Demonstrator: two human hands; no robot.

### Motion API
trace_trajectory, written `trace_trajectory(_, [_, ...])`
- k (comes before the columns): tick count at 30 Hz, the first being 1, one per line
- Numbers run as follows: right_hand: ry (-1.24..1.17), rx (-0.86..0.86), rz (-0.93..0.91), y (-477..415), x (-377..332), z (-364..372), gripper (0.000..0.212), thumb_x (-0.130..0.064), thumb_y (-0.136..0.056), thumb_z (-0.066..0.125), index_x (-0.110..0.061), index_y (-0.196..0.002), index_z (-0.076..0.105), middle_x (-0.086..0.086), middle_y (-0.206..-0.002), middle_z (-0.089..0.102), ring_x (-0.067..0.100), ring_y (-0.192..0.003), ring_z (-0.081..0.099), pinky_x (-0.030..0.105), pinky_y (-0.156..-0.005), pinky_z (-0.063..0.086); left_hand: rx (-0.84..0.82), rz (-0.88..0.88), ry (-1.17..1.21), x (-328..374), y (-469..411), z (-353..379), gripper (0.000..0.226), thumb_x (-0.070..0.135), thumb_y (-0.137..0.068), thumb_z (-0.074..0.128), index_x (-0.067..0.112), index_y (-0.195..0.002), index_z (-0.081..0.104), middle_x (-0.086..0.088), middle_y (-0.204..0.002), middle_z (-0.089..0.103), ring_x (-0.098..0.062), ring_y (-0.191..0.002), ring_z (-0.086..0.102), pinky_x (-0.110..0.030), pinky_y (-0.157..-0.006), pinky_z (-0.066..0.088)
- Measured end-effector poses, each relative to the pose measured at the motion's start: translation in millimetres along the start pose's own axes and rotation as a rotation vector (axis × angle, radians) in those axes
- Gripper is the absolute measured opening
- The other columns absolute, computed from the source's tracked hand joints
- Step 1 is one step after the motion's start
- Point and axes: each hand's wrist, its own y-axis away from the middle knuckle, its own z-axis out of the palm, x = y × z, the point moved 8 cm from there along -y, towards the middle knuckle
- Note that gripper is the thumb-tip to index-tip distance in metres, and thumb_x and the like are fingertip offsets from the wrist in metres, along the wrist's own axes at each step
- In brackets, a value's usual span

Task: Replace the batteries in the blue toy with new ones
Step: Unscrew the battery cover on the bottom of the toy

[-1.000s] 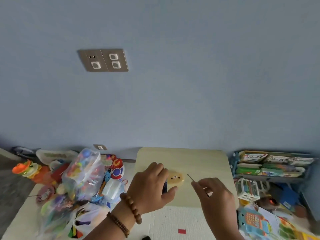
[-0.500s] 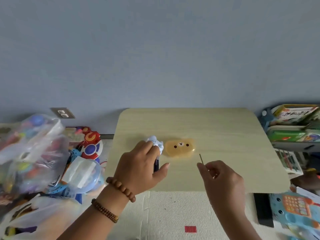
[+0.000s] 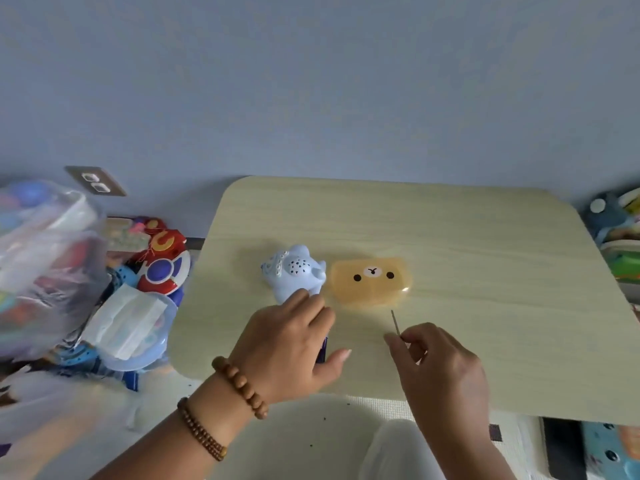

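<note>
The pale blue toy (image 3: 294, 271) lies on the light wooden table (image 3: 467, 244), speaker holes facing up. Right beside it sits an orange translucent case with a bear face (image 3: 370, 282), lid closed. My left hand (image 3: 287, 348) rests just in front of the toy, fingertips touching its near edge. A dark blue object (image 3: 321, 353) is tucked between its palm and thumb, mostly hidden. My right hand (image 3: 440, 365) is in front of the case and pinches a thin metal tool (image 3: 394, 322), tip pointing up and away.
A clear plastic bag of toys (image 3: 45, 258) and a red and blue toy (image 3: 162, 268) crowd the floor on the left. Books and toys (image 3: 620, 244) stand at the right. A black flat object (image 3: 557, 445) lies under the table's near right corner.
The view tilted down. My left hand has set the blue toy on the table beside the orange case and drawn back a little; my right hand still pinches the thin tool.
</note>
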Motion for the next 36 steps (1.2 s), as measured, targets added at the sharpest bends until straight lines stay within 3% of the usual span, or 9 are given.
trace_trajectory(4, [-0.006,-0.028,-0.012,-2.5,3.7,16.5,0.025,-0.027,-0.075,0.089,-0.023,-0.067,0.066,-0.009,-0.056,0.059,0.018,-0.048,0.057,0.030,-0.044,0.049,-0.054,-0.014,0.013,-9.8,1.4,31.6,0.037,0.048,-0.074,0.067,0.014,-0.067,0.057,-0.001,-0.067,0.052,-0.022,-0.064,0.052,-0.036,-0.039,0.044])
trace_trajectory(8, [0.008,0.026,-0.107,1.6,0.9,18.7,0.023,-0.039,-0.081,0.070,-0.022,-0.065,0.069,-0.009,-0.057,0.062,0.016,-0.048,0.059,0.026,-0.043,0.048,-0.073,-0.042,0.036,-20.4,6.6,42.7,0.036,0.046,-0.076,0.068,0.013,-0.064,0.058,-0.002,-0.066,0.050,-0.025,-0.063,0.051,-0.039,-0.043,0.045])
trace_trajectory(13, [0.078,0.030,-0.214,1.9,-4.3,25.6,0.019,-0.027,-0.076,0.081,-0.019,-0.063,0.071,-0.005,-0.056,0.063,0.020,-0.048,0.061,0.031,-0.047,0.051,-0.061,-0.113,0.029,-36.3,17.9,48.3,0.037,0.044,-0.082,0.063,0.012,-0.064,0.061,-0.003,-0.063,0.051,-0.027,-0.059,0.052,-0.042,-0.043,0.048])
trace_trajectory(19, [0.104,0.054,-0.249,6.7,-7.8,29.6,0.020,-0.028,-0.081,0.077,-0.015,-0.066,0.074,-0.001,-0.056,0.062,0.024,-0.048,0.061,0.035,-0.048,0.052,-0.094,-0.077,0.014,-34.8,23.4,52.6,0.036,0.045,-0.078,0.065,0.012,-0.065,0.062,-0.005,-0.065,0.054,-0.028,-0.059,0.053,-0.040,-0.042,0.046])
trace_trajectory(30, [0.100,0.187,-0.218,30.5,-6.2,28.0,0.024,-0.031,-0.090,0.068,-0.014,-0.073,0.068,-0.001,-0.063,0.060,0.028,-0.061,0.058,0.042,-0.062,0.052,-0.134,-0.045,-0.051,-31.6,28.6,52.2,0.041,0.053,-0.074,0.059,0.014,-0.075,0.050,-0.006,-0.078,0.049,-0.027,-0.075,0.053,-0.029,-0.041,0.031])
trace_trajectory(36, [0.111,0.241,-0.170,35.8,0.2,15.9,0.023,-0.024,-0.089,0.077,-0.015,-0.071,0.066,0.000,-0.064,0.061,0.026,-0.062,0.057,0.038,-0.055,0.050,-0.052,-0.076,-0.068,-31.6,34.9,47.9,0.032,0.046,-0.074,0.056,0.014,-0.080,0.052,-0.005,-0.086,0.053,-0.026,-0.087,0.056,-0.027,-0.043,0.033])
